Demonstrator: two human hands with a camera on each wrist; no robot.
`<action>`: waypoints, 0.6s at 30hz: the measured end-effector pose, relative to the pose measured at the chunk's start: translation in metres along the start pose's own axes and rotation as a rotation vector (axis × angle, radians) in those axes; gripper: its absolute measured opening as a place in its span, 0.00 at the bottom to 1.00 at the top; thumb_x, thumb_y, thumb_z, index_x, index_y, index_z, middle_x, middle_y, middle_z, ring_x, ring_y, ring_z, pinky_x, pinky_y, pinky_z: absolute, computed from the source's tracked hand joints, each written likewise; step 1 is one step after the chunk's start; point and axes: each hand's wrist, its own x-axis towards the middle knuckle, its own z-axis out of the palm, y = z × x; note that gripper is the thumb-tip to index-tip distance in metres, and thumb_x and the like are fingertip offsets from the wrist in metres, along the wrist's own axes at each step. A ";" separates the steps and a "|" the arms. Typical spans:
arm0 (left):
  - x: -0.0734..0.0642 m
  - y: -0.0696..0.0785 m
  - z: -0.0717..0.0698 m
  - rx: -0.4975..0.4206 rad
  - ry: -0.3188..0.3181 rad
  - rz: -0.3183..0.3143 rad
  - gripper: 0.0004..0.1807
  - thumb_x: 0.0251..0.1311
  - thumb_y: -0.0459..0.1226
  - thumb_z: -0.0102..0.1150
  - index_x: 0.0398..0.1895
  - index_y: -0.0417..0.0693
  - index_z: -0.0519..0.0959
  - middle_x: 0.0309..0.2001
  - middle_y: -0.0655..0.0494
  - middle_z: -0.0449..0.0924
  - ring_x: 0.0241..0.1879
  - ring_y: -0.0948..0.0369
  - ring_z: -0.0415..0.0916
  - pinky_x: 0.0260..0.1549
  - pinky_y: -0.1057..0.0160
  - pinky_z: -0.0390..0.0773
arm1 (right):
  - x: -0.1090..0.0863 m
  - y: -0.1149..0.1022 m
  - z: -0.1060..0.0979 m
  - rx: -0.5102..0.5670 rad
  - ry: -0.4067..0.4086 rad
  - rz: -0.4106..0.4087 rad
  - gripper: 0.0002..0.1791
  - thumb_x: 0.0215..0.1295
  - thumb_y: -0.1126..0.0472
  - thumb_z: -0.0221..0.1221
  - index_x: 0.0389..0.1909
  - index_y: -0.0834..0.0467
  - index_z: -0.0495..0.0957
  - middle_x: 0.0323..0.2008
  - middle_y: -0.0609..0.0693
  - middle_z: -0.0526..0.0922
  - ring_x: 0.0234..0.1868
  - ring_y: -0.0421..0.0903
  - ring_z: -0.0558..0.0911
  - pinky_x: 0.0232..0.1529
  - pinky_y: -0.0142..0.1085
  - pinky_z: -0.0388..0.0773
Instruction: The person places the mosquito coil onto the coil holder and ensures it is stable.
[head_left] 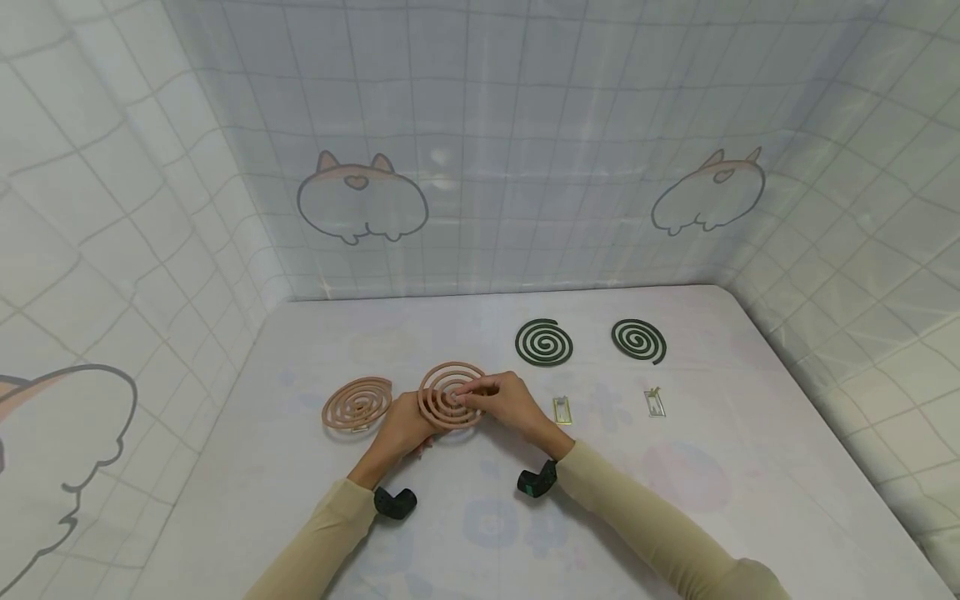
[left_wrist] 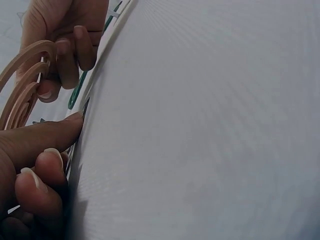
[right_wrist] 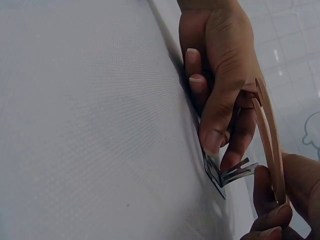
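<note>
A brown mosquito coil is held just above the table, and my right hand pinches it near its centre with thumb and fingers. Beneath the coil, my left hand grips a small metal coil stand by its flat base, thumb on top. The stand's raised prongs point toward the coil's centre in the right wrist view; whether they touch it I cannot tell. To the left, another brown coil sits raised and tilted on a stand.
Two dark green coils lie flat toward the back right. In front of them are two metal stands, one gold-toned and one silvery. Gridded cloth walls close off the table's back and sides.
</note>
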 end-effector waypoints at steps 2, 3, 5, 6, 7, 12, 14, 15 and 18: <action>0.000 0.000 -0.001 -0.001 0.000 0.010 0.12 0.64 0.47 0.71 0.36 0.48 0.85 0.11 0.53 0.74 0.05 0.62 0.66 0.07 0.61 0.72 | 0.001 0.000 0.000 -0.011 -0.003 0.000 0.09 0.67 0.50 0.69 0.45 0.45 0.91 0.42 0.43 0.88 0.34 0.42 0.77 0.32 0.32 0.72; 0.000 0.001 -0.001 0.001 0.000 0.015 0.11 0.64 0.45 0.71 0.35 0.48 0.84 0.11 0.53 0.73 0.05 0.62 0.66 0.08 0.61 0.71 | 0.001 0.001 0.000 -0.016 -0.004 0.001 0.09 0.66 0.50 0.70 0.44 0.44 0.91 0.42 0.42 0.88 0.34 0.42 0.78 0.32 0.32 0.72; 0.000 0.001 -0.001 0.017 0.004 0.023 0.11 0.63 0.45 0.72 0.33 0.47 0.83 0.10 0.54 0.73 0.05 0.62 0.66 0.08 0.61 0.71 | 0.001 0.001 0.000 -0.027 -0.005 0.007 0.08 0.66 0.49 0.70 0.44 0.44 0.91 0.42 0.41 0.88 0.35 0.43 0.79 0.32 0.33 0.73; 0.000 0.001 -0.001 0.023 0.005 0.024 0.12 0.63 0.45 0.72 0.32 0.47 0.83 0.10 0.54 0.73 0.05 0.62 0.67 0.08 0.62 0.71 | 0.001 0.001 0.000 -0.030 -0.005 0.009 0.08 0.66 0.49 0.70 0.43 0.44 0.91 0.42 0.40 0.88 0.36 0.43 0.79 0.32 0.33 0.73; 0.000 0.001 -0.001 0.027 0.006 0.022 0.13 0.63 0.46 0.72 0.31 0.48 0.82 0.10 0.55 0.73 0.05 0.62 0.67 0.08 0.62 0.71 | 0.000 0.000 0.000 -0.035 -0.004 0.010 0.08 0.66 0.49 0.70 0.43 0.44 0.91 0.42 0.40 0.88 0.36 0.43 0.79 0.32 0.33 0.73; 0.001 0.000 0.000 0.014 0.013 0.003 0.15 0.63 0.49 0.71 0.29 0.49 0.82 0.10 0.55 0.73 0.05 0.63 0.66 0.07 0.64 0.69 | 0.001 0.000 0.001 -0.041 0.002 0.010 0.07 0.67 0.51 0.70 0.43 0.45 0.91 0.40 0.40 0.88 0.34 0.42 0.79 0.31 0.32 0.73; 0.001 -0.001 0.000 0.006 0.017 -0.003 0.15 0.63 0.49 0.71 0.29 0.49 0.82 0.10 0.54 0.73 0.05 0.63 0.66 0.07 0.64 0.69 | 0.001 0.000 0.001 -0.032 0.003 0.015 0.07 0.67 0.52 0.70 0.43 0.45 0.91 0.39 0.41 0.88 0.32 0.42 0.78 0.29 0.32 0.73; 0.001 -0.001 0.000 0.004 0.016 -0.005 0.15 0.63 0.49 0.71 0.28 0.49 0.82 0.10 0.54 0.73 0.05 0.63 0.66 0.06 0.64 0.69 | 0.001 0.001 0.002 -0.028 0.003 0.017 0.06 0.67 0.53 0.70 0.43 0.45 0.91 0.38 0.42 0.88 0.31 0.42 0.78 0.29 0.32 0.73; 0.001 -0.001 0.000 0.008 0.013 0.003 0.14 0.62 0.48 0.72 0.29 0.49 0.82 0.10 0.54 0.73 0.05 0.63 0.66 0.07 0.64 0.69 | 0.002 0.001 0.002 -0.021 0.004 0.024 0.06 0.67 0.52 0.70 0.42 0.45 0.91 0.36 0.43 0.88 0.29 0.42 0.76 0.28 0.31 0.72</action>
